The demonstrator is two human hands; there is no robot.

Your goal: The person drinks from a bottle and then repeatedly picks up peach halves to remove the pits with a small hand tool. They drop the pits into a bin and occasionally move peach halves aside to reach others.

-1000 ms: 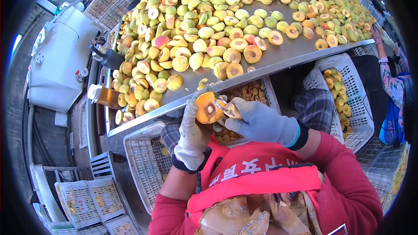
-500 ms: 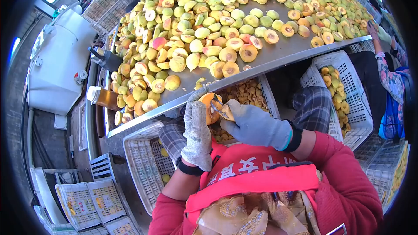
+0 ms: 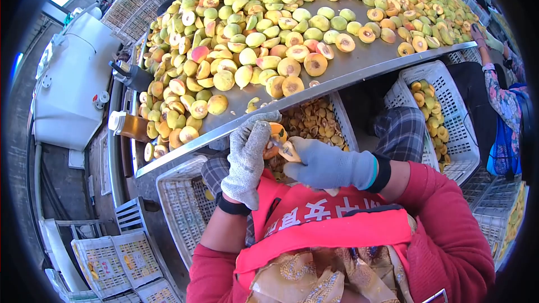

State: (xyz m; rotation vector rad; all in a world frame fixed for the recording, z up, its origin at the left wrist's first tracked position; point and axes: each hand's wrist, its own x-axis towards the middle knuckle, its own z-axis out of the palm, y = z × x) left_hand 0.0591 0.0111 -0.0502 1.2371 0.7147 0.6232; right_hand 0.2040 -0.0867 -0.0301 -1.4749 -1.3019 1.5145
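My left hand (image 3: 246, 163), in a whitish knit glove, is closed around an orange-fleshed peach half (image 3: 277, 132), partly hidden by the fingers. My right hand (image 3: 325, 164), in a grey-blue glove, grips a small pitting tool (image 3: 290, 152) with a tan handle. Its metal end meets the cut side of the peach half. Both hands are above my lap, just in front of the metal table's raised edge (image 3: 247, 118). Below them a crate (image 3: 343, 118) holds many pits and scraps.
Halved peaches (image 3: 252, 39) cover much of the table. A white crate (image 3: 182, 207) stands at my left, and another crate (image 3: 457, 118) with peach pieces at my right. A jar of brown liquid (image 3: 132, 124) is at the left edge. Another person's sleeve (image 3: 504, 101) shows at far right.
My left fingers have gone from stretched upright to curled around the peach half, which has turned and is more covered. The tool stays at the fruit. The view has shifted slightly.
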